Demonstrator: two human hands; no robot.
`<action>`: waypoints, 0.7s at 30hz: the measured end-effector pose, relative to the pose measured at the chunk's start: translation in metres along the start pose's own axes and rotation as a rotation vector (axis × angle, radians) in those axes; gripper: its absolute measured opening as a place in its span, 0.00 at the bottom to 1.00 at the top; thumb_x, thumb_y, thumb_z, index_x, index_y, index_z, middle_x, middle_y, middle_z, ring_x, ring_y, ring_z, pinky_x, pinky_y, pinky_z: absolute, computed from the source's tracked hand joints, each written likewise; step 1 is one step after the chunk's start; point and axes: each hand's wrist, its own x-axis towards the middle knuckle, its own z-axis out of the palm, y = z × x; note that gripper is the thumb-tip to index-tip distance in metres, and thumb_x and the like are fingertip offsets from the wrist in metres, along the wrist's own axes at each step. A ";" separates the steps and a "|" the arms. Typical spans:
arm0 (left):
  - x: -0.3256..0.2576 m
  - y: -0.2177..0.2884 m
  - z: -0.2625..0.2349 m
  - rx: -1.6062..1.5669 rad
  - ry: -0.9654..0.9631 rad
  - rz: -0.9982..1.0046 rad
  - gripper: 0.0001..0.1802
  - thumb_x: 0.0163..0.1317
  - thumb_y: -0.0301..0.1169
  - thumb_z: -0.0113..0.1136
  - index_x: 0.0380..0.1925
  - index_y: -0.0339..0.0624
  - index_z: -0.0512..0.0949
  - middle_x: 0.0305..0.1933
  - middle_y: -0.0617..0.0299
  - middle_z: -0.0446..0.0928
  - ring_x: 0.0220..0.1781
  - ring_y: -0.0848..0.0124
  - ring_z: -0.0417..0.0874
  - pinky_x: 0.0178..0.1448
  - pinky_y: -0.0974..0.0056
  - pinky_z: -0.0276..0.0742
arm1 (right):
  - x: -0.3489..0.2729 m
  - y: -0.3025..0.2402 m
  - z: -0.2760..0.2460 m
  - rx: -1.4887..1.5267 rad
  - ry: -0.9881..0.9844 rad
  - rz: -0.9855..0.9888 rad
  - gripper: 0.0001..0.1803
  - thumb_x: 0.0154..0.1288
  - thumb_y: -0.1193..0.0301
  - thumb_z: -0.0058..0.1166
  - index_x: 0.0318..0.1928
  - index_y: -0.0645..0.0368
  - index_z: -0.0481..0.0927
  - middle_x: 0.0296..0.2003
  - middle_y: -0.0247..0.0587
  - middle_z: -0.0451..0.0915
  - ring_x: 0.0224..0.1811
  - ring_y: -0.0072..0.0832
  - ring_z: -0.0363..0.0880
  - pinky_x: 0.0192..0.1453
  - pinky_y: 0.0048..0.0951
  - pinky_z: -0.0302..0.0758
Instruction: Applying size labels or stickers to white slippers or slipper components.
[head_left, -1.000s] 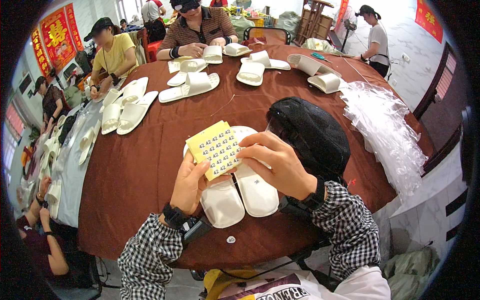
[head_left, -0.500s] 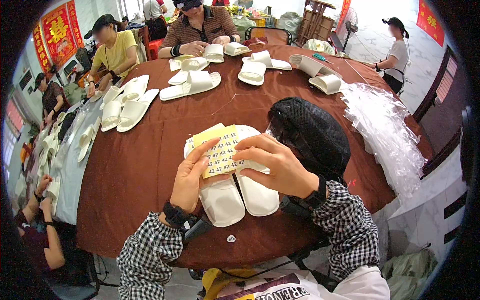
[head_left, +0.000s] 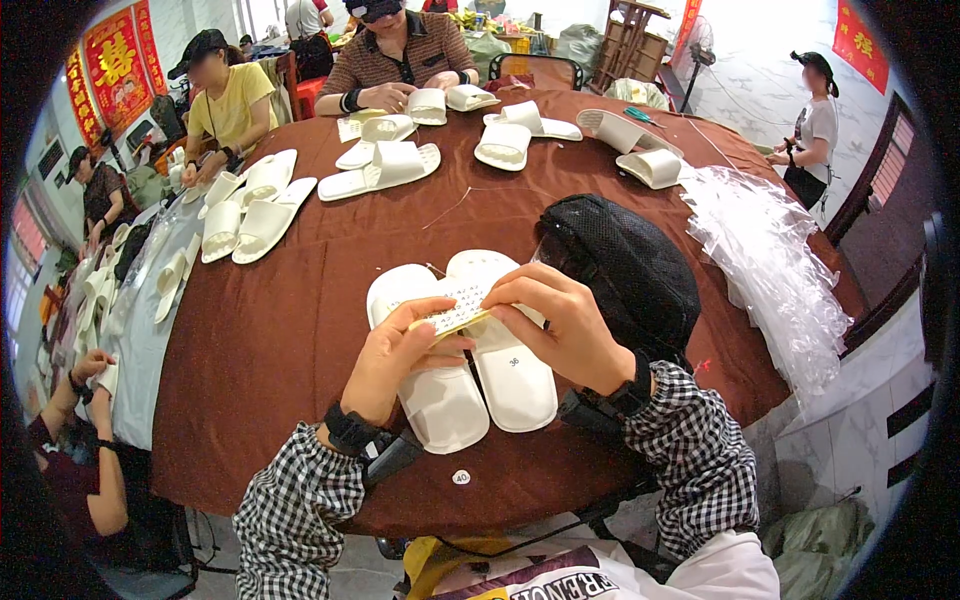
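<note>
Both my hands hold a sheet of number stickers point(head_left: 463, 307) above a pair of white slippers point(head_left: 443, 412). My left hand point(head_left: 385, 365) grips its near left end between thumb and fingers. At the far right end, my right hand point(head_left: 570, 325) pinches the edge; whether a single sticker is between those fingertips I cannot make out. The sheet is tipped nearly flat, its yellow edge toward me. Under my hands the slippers lie side by side on the brown cloth, partly hidden. A small round label point(head_left: 461, 478) lies on the cloth nearer to me.
A black mesh cap-like item point(head_left: 625, 275) sits right of the slippers. Clear plastic bags point(head_left: 765, 270) are heaped along the right edge. More white slippers point(head_left: 385, 172) lie across the far side, with green-handled scissors point(head_left: 643, 117). Co-workers sit opposite and at the left.
The sheet has tipped from facing me to nearly flat, and my fingers have shifted along it. More of the slippers shows now. The person at far right has turned and moved.
</note>
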 end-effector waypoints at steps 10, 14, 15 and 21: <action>-0.001 0.005 0.006 0.123 0.026 -0.003 0.24 0.65 0.23 0.58 0.60 0.32 0.67 0.59 0.48 0.73 0.55 0.65 0.81 0.58 0.65 0.80 | 0.001 -0.002 0.000 0.053 -0.028 0.012 0.06 0.58 0.81 0.58 0.37 0.63 0.81 0.36 0.42 0.80 0.37 0.34 0.82 0.41 0.30 0.78; -0.001 0.003 0.003 0.183 0.014 0.016 0.25 0.62 0.22 0.62 0.59 0.33 0.68 0.57 0.52 0.74 0.56 0.69 0.79 0.59 0.65 0.79 | 0.000 -0.004 0.001 0.108 -0.051 0.025 0.05 0.58 0.81 0.57 0.36 0.64 0.79 0.35 0.44 0.78 0.37 0.37 0.81 0.40 0.32 0.77; -0.001 0.003 0.004 0.182 0.014 0.016 0.25 0.62 0.22 0.62 0.59 0.33 0.68 0.57 0.52 0.74 0.56 0.69 0.79 0.59 0.65 0.79 | 0.000 -0.005 0.001 0.135 -0.065 0.027 0.04 0.59 0.80 0.56 0.36 0.65 0.78 0.34 0.45 0.77 0.36 0.39 0.80 0.39 0.35 0.76; -0.003 0.004 0.005 0.220 0.063 0.014 0.23 0.61 0.22 0.64 0.56 0.34 0.71 0.56 0.55 0.74 0.56 0.71 0.78 0.60 0.67 0.77 | 0.000 -0.005 0.002 0.196 -0.088 0.022 0.03 0.61 0.80 0.55 0.36 0.65 0.77 0.35 0.45 0.77 0.34 0.36 0.80 0.39 0.32 0.77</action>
